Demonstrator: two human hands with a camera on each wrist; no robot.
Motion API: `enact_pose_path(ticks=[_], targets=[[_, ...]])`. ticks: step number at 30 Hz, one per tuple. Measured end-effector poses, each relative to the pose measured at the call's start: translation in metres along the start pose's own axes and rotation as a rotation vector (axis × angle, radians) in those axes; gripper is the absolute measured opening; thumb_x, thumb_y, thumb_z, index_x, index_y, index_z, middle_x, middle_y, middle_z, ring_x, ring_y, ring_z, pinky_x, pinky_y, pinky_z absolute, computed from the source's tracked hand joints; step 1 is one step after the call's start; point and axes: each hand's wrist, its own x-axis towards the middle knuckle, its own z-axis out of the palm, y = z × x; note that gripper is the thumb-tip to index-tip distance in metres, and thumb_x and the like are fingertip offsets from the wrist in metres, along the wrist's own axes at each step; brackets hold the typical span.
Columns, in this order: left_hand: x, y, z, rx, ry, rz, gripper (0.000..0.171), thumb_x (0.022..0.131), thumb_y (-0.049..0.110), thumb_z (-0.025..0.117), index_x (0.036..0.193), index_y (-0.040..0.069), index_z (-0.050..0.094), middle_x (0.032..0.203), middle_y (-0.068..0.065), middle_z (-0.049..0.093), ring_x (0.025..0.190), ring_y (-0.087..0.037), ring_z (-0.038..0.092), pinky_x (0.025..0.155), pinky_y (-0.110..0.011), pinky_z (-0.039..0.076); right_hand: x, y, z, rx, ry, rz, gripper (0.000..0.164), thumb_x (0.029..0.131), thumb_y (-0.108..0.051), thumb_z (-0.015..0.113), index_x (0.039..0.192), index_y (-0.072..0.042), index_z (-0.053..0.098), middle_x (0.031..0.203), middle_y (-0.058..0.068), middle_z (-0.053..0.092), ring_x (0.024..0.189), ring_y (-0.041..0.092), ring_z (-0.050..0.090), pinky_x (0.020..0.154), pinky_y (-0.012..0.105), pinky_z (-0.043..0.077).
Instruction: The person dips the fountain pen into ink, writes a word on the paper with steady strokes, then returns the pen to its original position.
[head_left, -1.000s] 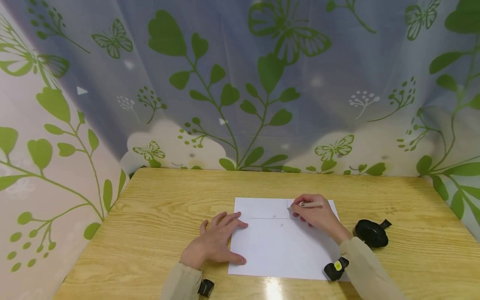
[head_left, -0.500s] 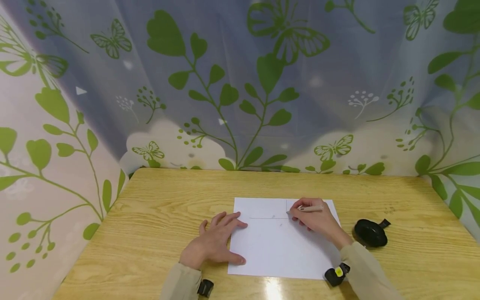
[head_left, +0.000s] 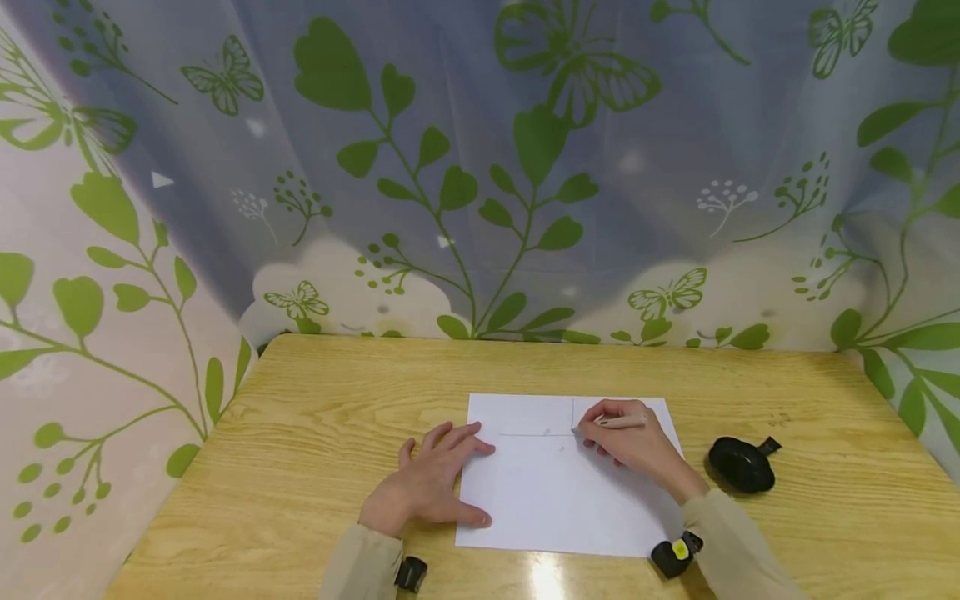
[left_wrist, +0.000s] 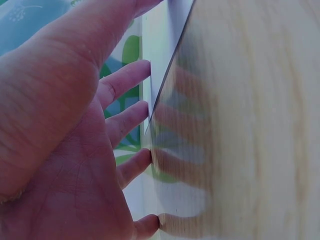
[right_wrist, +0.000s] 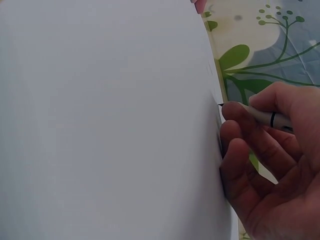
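Observation:
A white sheet of paper (head_left: 555, 508) lies on the wooden table, bearing a thin horizontal line and a short vertical line near its far edge. My right hand (head_left: 633, 442) pinches a pale pen (head_left: 626, 422) between thumb and fingers. In the right wrist view the pen (right_wrist: 264, 117) shows a black band, and its dark tip meets the sheet. In the head view that tip is where the two lines come together. My left hand (head_left: 431, 483) rests with fingers spread across the sheet's left edge; the left wrist view shows its fingertips (left_wrist: 145, 67) down on paper and wood.
To the right of the sheet sits a black, rounded object with a short tab (head_left: 742, 464). Black wrist cameras (head_left: 672, 556) are strapped at both sleeves. A curtain with green leaves and butterflies (head_left: 480, 167) hangs behind the wooden table (head_left: 337, 392).
My right hand has moved slightly toward me with the pen, and the vertical line now reaches down to the horizontal one. The left hand has stayed in place.

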Motion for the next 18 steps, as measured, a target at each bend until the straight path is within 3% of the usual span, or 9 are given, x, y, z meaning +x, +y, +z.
enact_pose_path(ticks=[18], targets=[[0.000, 0.000, 0.001, 0.009, 0.005, -0.004, 0.079, 0.074, 0.049, 0.088, 0.142, 0.031, 0.052, 0.169, 0.005, 0.027, 0.157, -0.036, 0.016, 0.114, -0.080, 0.010, -0.011, -0.002, 0.002, -0.028, -0.068, -0.024, 0.017, 0.094, -0.029, 0.072, 0.098, -0.013, 0.074, 0.079, 0.000, 0.074, 0.065, 0.015, 0.060, 0.050, 0.028, 0.049]])
